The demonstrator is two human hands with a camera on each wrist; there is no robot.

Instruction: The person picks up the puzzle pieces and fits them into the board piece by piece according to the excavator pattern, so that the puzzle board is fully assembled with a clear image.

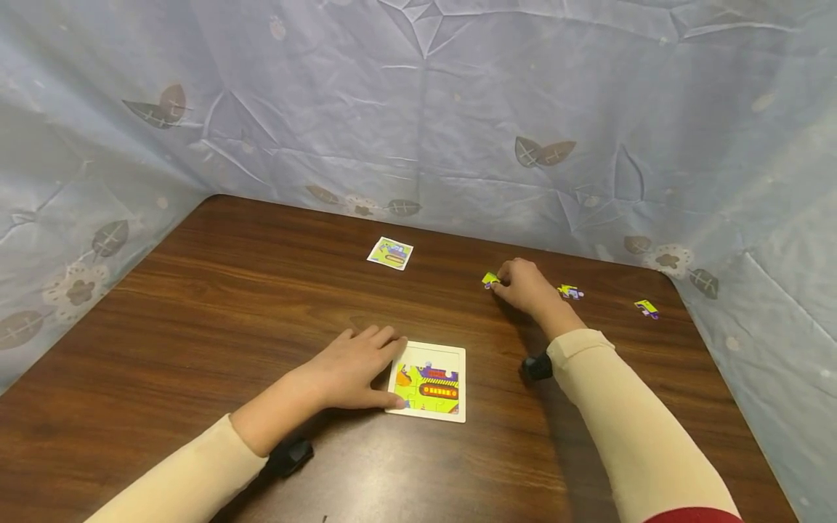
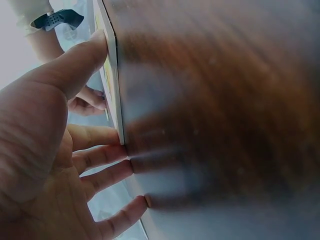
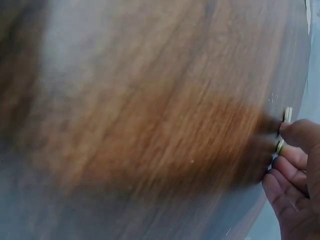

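A white-framed jigsaw puzzle tray (image 1: 428,417) lies flat on the table, its lower part filled with yellow-green and purple pieces. My left hand (image 1: 353,368) rests at its left side, thumb on the near left corner and index finger at the far left corner; in the left wrist view the fingers (image 2: 107,177) look mostly straight. Farther off to the right, my right hand (image 1: 526,287) pinches a yellow-green puzzle piece (image 1: 489,278) between thumb and index finger, low over the table. The right wrist view shows only the thin edge of that piece (image 3: 288,114) by the thumb.
Two loose puzzle pieces lie right of my right hand: a yellow and lilac one (image 1: 571,292) and a yellow and purple one (image 1: 647,309). A square picture card (image 1: 391,253) lies near the back edge. Patterned grey-blue cloth (image 1: 418,109) hangs behind the brown wooden table (image 1: 216,305).
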